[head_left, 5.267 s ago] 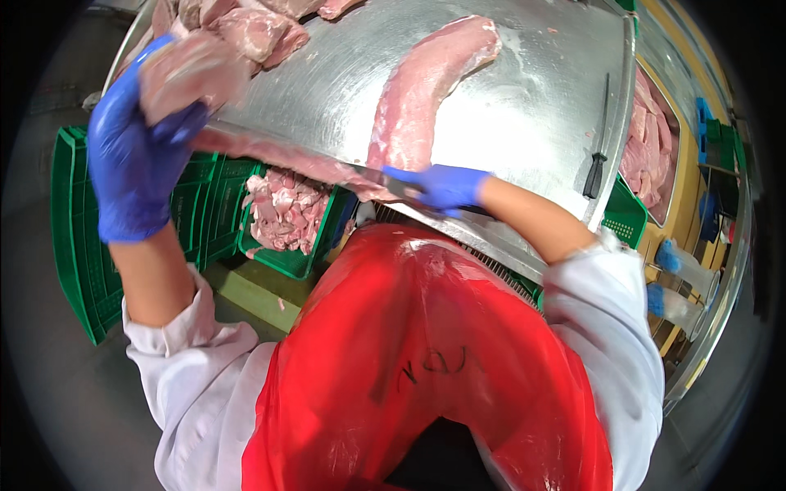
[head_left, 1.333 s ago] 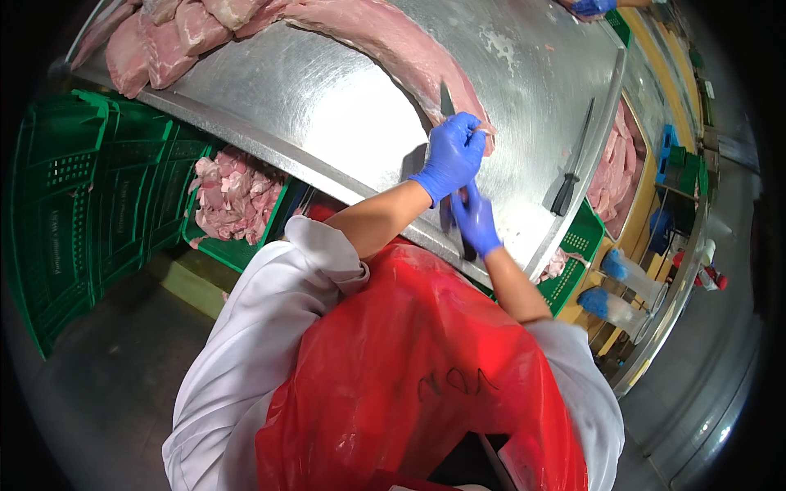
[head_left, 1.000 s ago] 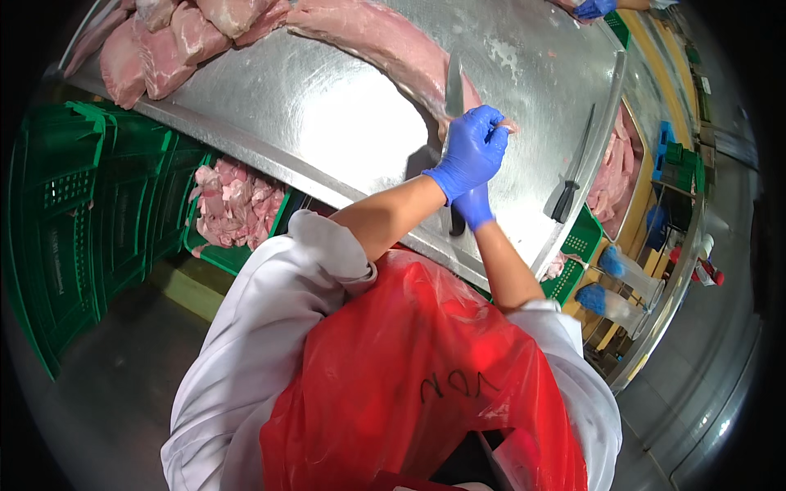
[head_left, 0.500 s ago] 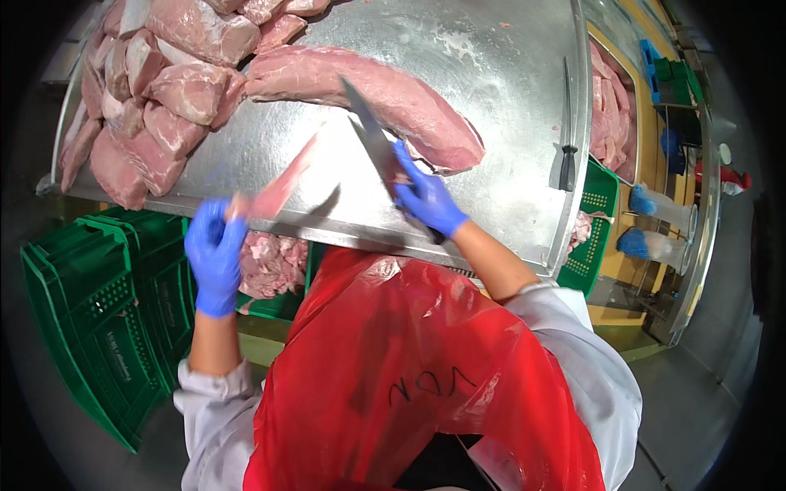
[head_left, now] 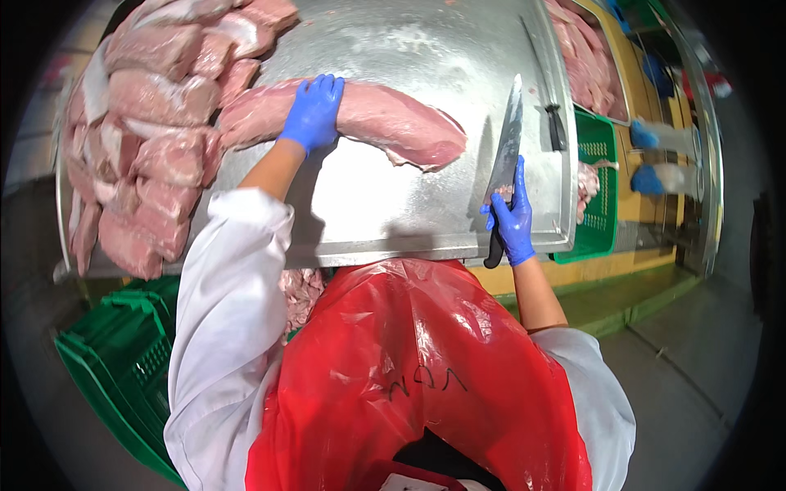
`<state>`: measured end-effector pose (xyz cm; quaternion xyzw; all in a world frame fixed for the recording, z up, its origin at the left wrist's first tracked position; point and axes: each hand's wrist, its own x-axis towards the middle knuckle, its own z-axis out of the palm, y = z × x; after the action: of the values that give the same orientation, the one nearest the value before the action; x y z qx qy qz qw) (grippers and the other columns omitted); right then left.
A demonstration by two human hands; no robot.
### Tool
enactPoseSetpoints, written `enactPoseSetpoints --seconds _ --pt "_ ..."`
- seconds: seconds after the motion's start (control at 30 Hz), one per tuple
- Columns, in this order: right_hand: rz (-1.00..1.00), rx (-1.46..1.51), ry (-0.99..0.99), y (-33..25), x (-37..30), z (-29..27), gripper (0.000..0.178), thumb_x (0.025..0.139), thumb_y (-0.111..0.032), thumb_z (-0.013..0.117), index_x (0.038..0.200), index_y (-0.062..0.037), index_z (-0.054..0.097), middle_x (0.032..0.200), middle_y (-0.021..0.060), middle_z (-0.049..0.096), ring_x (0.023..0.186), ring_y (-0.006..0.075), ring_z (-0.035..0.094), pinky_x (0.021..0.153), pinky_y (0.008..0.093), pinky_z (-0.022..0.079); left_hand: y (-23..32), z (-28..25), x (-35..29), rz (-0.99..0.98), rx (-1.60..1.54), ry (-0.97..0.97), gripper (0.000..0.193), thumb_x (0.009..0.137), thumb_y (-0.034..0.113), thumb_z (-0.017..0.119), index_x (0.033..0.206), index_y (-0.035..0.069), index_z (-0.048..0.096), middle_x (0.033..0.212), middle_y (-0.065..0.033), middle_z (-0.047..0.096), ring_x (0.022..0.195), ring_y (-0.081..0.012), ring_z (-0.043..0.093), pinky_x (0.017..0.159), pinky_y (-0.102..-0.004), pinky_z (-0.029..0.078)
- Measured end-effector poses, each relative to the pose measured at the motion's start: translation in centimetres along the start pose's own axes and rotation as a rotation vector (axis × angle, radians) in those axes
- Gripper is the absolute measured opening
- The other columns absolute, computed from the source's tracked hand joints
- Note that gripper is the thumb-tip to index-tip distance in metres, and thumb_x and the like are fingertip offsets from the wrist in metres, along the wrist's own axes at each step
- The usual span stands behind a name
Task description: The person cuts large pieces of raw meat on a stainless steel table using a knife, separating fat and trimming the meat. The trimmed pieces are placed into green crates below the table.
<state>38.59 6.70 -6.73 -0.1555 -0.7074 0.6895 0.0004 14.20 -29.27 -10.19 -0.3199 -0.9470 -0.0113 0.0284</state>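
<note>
left hand [head_left: 313, 110] flat, open on pork loin [head_left: 385, 123]; right hand [head_left: 512, 221] gripping knife [head_left: 505, 159], blade away

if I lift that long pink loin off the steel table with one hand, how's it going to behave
The long pink raw pork loin would probably sag at both ends, since it lies limp under the left hand. Its wet sheen suggests a slippery grip. It looks thick, so likely heavy.
</note>
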Motion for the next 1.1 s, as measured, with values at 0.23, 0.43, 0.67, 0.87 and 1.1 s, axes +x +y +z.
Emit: enactPoseSetpoints --seconds 0.23,0.43,0.67,0.87,1.1 --pt "0.126 0.037 0.264 1.9 -10.2 -4.8 0.083 0.097 0.004 0.053 0.165 -0.0177 0.010 0.082 0.0042 0.059 0.059 0.0099 0.059 0.048 0.0225 0.049 0.1 -2.7 7.0 0.060 -0.275 -0.570 0.065 0.068 0.030 0.080 0.122 -0.002 0.066 0.106 -0.0243 0.072 0.099 -0.0382 0.070 0.088 -0.0439 0.055" --pt "0.152 0.157 0.499 3.5 -16.0 -6.5 0.083 0.096 0.008 0.052 0.165 -0.0165 0.012 0.098 0.0077 0.062 0.065 0.0110 0.060 0.056 0.0252 0.054 -3.5 4.8 3.1 0.091 -0.875 -0.996 0.041 0.080 0.022 0.070 0.112 -0.004 0.070 0.093 -0.0121 0.075 0.082 -0.0247 0.069 0.077 -0.0416 0.054" --pt "0.241 0.167 0.503 5.3 -14.9 -8.1 0.085 0.094 0.003 0.052 0.165 -0.0146 0.010 0.104 0.0108 0.063 0.064 0.0122 0.059 0.055 0.0249 0.052 8.7 -1.9 6.0 -0.214 -0.472 -0.036 0.066 0.085 0.042 0.075 0.128 -0.003 0.053 0.129 -0.0268 0.057 0.118 -0.0403 0.058 0.096 -0.0488 0.050" --pt "0.124 0.160 0.287 3.0 -8.1 -10.8 0.084 0.097 0.001 0.053 0.165 -0.0151 0.007 0.076 0.0027 0.059 0.055 0.0086 0.053 0.049 0.0223 0.046 15.1 0.4 14.0 -0.185 -0.115 -0.139 0.051 0.083 0.034 0.075 0.120 0.000 0.061 0.116 -0.0264 0.064 0.109 -0.0416 0.064 0.092 -0.0484 0.053" --pt "0.139 0.094 0.195 2.3 -4.9 -14.6 0.084 0.097 -0.001 0.054 0.165 -0.0155 0.008 0.083 0.0010 0.061 0.066 0.0079 0.059 0.053 0.0218 0.049 14.1 0.6 12.9 -0.250 -0.487 -0.059 0.033 0.088 0.019 0.065 0.116 0.001 0.065 0.106 -0.0225 0.071 0.100 -0.0376 0.070 0.087 -0.0478 0.055"
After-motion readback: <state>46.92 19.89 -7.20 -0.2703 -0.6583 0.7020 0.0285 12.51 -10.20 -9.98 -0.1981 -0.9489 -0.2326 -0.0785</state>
